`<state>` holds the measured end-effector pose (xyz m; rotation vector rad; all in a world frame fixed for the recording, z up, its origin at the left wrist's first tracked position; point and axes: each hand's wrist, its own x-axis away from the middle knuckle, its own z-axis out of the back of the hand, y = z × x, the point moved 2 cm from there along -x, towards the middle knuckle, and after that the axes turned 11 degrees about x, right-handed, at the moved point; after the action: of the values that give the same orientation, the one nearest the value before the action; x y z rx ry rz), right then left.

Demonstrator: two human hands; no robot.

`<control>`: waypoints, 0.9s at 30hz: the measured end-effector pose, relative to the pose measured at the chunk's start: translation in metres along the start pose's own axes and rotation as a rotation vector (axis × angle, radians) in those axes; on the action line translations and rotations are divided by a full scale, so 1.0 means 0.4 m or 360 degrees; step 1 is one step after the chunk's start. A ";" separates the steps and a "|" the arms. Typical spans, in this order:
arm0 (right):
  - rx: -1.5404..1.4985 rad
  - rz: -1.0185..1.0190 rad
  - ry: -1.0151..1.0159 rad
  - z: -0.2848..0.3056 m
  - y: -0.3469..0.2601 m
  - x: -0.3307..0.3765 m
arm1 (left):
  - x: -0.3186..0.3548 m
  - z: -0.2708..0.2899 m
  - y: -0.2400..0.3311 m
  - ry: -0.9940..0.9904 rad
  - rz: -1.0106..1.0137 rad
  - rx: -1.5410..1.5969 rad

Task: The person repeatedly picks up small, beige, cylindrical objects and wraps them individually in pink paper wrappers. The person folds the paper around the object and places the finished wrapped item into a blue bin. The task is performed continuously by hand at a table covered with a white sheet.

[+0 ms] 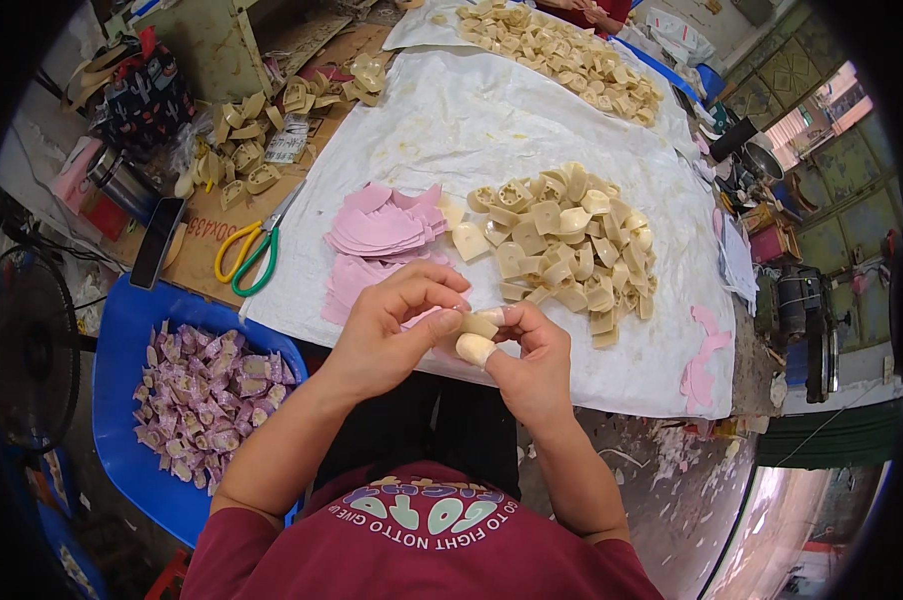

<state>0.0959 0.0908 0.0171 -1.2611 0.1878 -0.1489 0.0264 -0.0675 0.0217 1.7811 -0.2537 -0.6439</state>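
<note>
Over the table's near edge, both my hands meet around a small beige moulded piece, shaped like a shoe heel [481, 325]. My left hand [387, 325] pinches its left side between thumb and fingers. My right hand [534, 365] grips the other side, with pale covers on the thumb and a fingertip. Fingers hide much of the piece. Just beyond my left hand lies a stack of thin pink cut sheets [387, 225]. A heap of similar beige heels [572, 240] sits to its right on the white cloth [422, 120].
Scissors [252, 255] with yellow and green handles lie left of the pink stack, near a dark phone [159, 243]. A blue tub [117, 400] of pink-covered pieces stands lower left, beside a fan [32, 345]. More beige pieces [572, 60] lie at the far end, near another person [612, 15].
</note>
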 end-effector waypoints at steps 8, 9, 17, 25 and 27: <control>0.0245 0.0234 -0.0022 0.024 -0.021 -0.012 | 0.035 -0.032 0.020 0.0072 -0.0179 -0.0201; 0.0364 0.0298 -0.0033 0.033 -0.028 -0.010 | 0.044 -0.036 0.014 0.0068 0.0009 0.0188; -0.0428 0.0130 0.0324 0.038 -0.002 0.029 | 0.077 -0.019 0.038 0.0020 -0.0471 0.0180; -0.1234 -0.0063 -0.0327 0.057 -0.007 0.048 | 0.077 -0.037 0.074 -0.0229 -0.0812 -0.0331; -0.1305 -0.0141 -0.0262 0.050 -0.023 0.056 | 0.079 -0.032 0.067 -0.0180 -0.0809 -0.0364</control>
<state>0.1221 0.1020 0.0306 -2.0910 0.0439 -0.0388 0.0636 -0.0808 0.0398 1.5934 0.2016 -1.0904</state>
